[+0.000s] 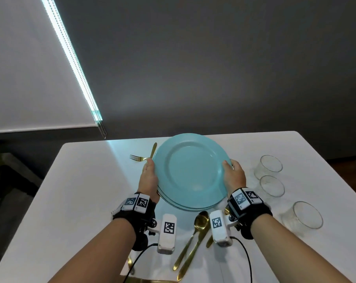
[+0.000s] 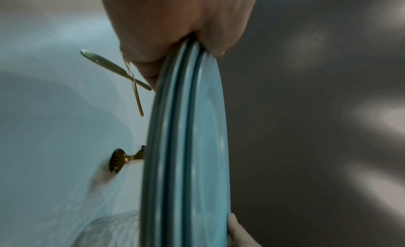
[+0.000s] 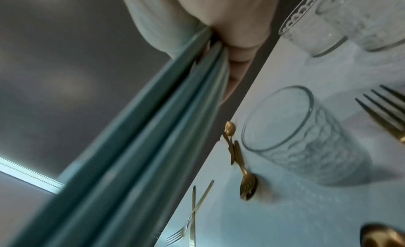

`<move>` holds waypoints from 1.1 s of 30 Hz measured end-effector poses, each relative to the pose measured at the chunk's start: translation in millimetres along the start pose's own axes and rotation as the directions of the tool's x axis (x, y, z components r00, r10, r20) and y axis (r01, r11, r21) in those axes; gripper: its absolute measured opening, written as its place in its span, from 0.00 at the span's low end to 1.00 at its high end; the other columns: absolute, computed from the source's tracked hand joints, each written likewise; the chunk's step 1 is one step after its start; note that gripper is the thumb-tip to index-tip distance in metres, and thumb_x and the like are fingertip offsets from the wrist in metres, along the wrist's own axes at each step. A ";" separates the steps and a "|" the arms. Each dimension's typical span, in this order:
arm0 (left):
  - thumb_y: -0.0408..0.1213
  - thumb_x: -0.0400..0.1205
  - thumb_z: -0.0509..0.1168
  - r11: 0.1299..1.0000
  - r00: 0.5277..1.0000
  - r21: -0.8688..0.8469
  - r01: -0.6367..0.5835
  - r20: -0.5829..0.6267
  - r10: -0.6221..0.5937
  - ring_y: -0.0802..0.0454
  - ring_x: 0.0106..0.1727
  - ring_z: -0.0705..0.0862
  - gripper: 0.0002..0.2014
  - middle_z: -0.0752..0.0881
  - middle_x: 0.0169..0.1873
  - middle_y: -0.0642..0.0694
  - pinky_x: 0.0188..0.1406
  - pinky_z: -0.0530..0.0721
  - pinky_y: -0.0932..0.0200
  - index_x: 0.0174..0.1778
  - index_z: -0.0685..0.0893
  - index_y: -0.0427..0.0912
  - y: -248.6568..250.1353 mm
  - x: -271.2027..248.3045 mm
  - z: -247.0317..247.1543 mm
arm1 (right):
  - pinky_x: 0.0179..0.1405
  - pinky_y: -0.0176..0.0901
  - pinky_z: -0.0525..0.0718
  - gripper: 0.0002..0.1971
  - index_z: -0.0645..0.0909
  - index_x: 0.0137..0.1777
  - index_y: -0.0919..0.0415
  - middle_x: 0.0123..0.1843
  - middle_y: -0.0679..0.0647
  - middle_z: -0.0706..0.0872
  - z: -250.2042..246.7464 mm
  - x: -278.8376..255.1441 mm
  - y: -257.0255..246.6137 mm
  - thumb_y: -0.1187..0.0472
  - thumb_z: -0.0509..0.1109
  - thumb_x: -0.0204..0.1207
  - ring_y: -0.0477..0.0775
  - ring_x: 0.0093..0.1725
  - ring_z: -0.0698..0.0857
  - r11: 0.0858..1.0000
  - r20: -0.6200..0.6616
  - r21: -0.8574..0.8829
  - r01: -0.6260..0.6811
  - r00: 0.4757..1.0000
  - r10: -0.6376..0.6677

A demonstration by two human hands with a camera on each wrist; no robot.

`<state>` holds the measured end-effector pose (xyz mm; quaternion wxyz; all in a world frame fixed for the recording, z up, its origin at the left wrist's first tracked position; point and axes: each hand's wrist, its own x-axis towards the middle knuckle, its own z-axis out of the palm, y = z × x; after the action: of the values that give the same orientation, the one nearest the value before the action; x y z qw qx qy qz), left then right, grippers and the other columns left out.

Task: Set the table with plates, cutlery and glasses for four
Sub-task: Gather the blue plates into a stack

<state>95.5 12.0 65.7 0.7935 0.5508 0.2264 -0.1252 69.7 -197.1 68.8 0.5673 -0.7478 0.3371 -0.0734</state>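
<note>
A stack of turquoise plates (image 1: 190, 170) is held above the white table (image 1: 87, 190), tilted a little toward me. My left hand (image 1: 149, 176) grips the stack's left rim, thumb on top. My right hand (image 1: 234, 173) grips the right rim the same way. The left wrist view shows the plate stack (image 2: 186, 146) edge-on under my left hand (image 2: 175, 25); the right wrist view shows the plate stack (image 3: 131, 146) and my right hand (image 3: 219, 16). A gold fork (image 1: 137, 158) and gold knife (image 1: 153, 150) lie crossed at the far left of the plates. Gold spoons (image 1: 200, 219) lie below the stack.
Three clear glasses stand at the right: a far glass (image 1: 270, 166), a middle glass (image 1: 272, 185) and a near glass (image 1: 304, 216). More gold cutlery (image 1: 130, 264) lies at the near edge. A grey wall rises behind the table, with a white blind (image 1: 30, 68) at the left.
</note>
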 end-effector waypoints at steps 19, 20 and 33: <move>0.39 0.81 0.65 0.995 0.861 0.015 -0.099 -0.500 0.093 0.40 0.58 0.82 0.23 0.79 0.65 0.37 0.63 0.82 0.45 0.71 0.72 0.38 53.1 70.1 -155.3 | 0.41 0.47 0.85 0.22 0.72 0.70 0.60 0.49 0.54 0.78 118.9 -58.6 -28.7 0.47 0.56 0.83 0.51 0.39 0.80 0.977 0.324 -0.209 -0.038 0.940 0.106; 0.39 0.81 0.65 0.995 0.835 0.018 -0.096 -0.543 0.091 0.39 0.61 0.82 0.23 0.79 0.65 0.37 0.63 0.82 0.46 0.72 0.72 0.39 55.5 74.8 -166.3 | 0.44 0.48 0.85 0.22 0.72 0.69 0.61 0.47 0.53 0.78 123.1 -60.0 -28.4 0.47 0.56 0.84 0.51 0.40 0.81 0.973 0.338 -0.228 -0.049 0.933 0.126; 0.43 0.82 0.62 0.998 0.633 -0.053 -0.045 -0.774 -0.012 0.38 0.68 0.79 0.26 0.78 0.69 0.36 0.67 0.77 0.48 0.75 0.67 0.38 50.2 105.3 -259.2 | 0.41 0.45 0.82 0.23 0.73 0.69 0.63 0.49 0.56 0.78 160.4 -60.8 -25.6 0.46 0.54 0.85 0.53 0.42 0.80 0.930 0.386 -0.345 -0.128 0.883 0.265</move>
<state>151.8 276.8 -20.9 0.6392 0.5265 0.5434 0.1375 113.1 -29.8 52.9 0.5075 -0.7863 0.2872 0.2041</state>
